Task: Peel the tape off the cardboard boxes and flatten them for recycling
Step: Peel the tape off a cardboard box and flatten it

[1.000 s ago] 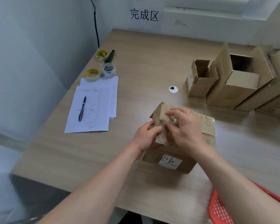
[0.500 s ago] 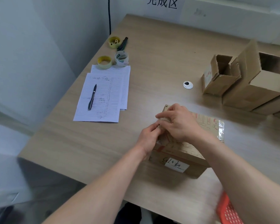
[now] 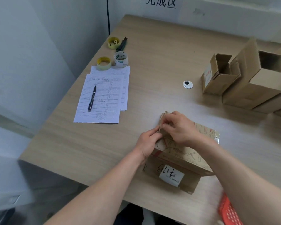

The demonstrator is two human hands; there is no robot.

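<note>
Since the earlier frame, our right hand point(image 3: 182, 129) has pressed the raised flap point(image 3: 163, 120) lower onto the taped box point(image 3: 185, 159). Both hands pinch this flap; our left hand point(image 3: 148, 142) grips its near edge. We see the box near the desk point(image 3: 152, 62) front edge, long axis running near-left to far-right. Open boxes point(image 3: 221, 75) at far right are partly cropped, their contents indiscernible.

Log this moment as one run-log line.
stage: peeling tape | left hand: holds the cardboard box at its left end | right hand: pinches at its top edge | box: not flattened
</note>
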